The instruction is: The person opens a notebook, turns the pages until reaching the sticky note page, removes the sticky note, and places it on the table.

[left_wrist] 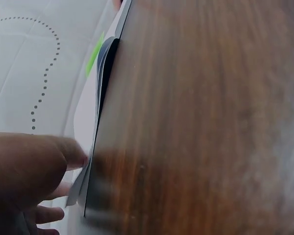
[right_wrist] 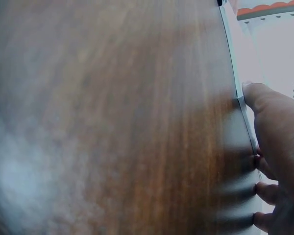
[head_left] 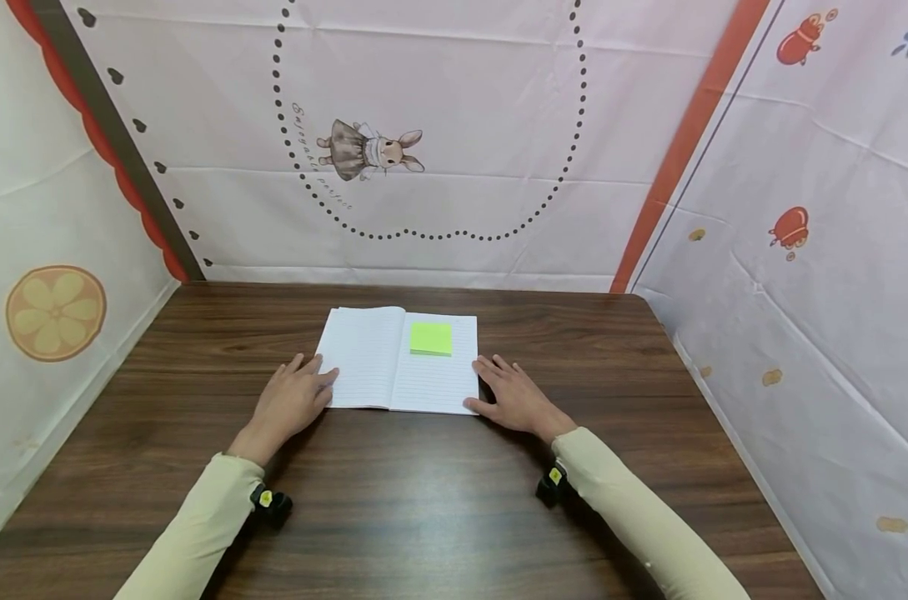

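Observation:
An open notebook (head_left: pixel 356 358) with lined white pages lies on the dark wooden table. On its right page sits a bright green sticky note pad (head_left: pixel 431 337). My left hand (head_left: pixel 294 396) is at the notebook's left edge, its thumb and a finger over the page and the others spread beside it. In the left wrist view, page edges (left_wrist: pixel 77 188) curl up by the thumb. My right hand (head_left: pixel 515 396) rests at the right edge, thumb on the page's lower corner and straight fingers along the side.
The wooden table (head_left: pixel 438 508) extends around the notebook. Patterned white cloth (head_left: pixel 461 108) hangs behind it, and more cloth (head_left: pixel 821 333) stands along both sides. A small black wrist camera (head_left: pixel 272 504) is strapped to each forearm.

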Demonstrator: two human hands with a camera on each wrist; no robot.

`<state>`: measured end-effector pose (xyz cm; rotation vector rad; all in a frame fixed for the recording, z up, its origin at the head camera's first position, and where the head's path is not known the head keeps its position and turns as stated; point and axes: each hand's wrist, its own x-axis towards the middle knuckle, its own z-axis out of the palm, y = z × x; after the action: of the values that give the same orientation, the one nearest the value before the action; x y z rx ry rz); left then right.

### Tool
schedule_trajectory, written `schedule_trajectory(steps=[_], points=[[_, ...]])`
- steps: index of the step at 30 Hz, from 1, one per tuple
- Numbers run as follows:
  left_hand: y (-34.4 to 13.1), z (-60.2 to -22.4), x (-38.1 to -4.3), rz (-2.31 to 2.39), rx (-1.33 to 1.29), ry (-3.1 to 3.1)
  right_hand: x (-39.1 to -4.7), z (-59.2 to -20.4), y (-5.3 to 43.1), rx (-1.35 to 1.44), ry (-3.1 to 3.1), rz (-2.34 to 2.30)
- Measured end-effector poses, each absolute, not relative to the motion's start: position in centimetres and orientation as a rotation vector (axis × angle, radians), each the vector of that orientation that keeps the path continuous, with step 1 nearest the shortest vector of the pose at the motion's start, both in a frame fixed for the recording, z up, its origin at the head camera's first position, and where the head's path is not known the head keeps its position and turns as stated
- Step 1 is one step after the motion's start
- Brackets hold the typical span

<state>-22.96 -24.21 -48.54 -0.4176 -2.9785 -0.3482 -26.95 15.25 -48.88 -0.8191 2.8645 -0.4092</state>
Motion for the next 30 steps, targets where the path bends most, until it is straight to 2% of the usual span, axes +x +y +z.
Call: schedule_trajectory(steps=[15, 30], points=[[-24.22, -48.87, -23.42, -0.568, -0.429, -3.009, -26.82, -48.83, 15.33, -0.830, 2.867, -0.421], [-25.01, -49.26, -23.10, -0.568, -0.420, -3.105, -26.81, -48.87, 15.24, -0.810, 2.863, -0.427]])
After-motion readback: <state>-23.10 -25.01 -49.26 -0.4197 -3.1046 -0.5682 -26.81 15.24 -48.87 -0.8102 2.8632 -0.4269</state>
